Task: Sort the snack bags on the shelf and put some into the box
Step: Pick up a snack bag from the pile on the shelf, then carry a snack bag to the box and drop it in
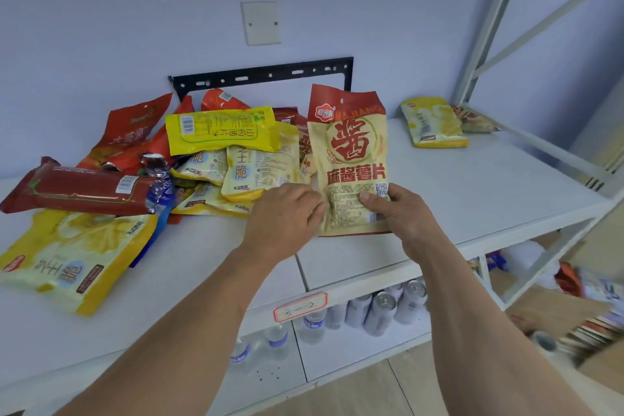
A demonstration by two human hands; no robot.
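Before you: a pale lilac painted wall [101, 10] bearing a blank white cover plate [260, 23], a black slotted metal bracket [266, 74], and light wood-plank flooring [364, 392].

The white shelf [472, 186] carries a loose heap of snack bags [189, 159] along its back and left side. A large yellow bag [71, 257] lies at the left front edge. Two more bags [435, 121] sit apart at the back right corner.

Blurred clutter [594, 331] at right edge
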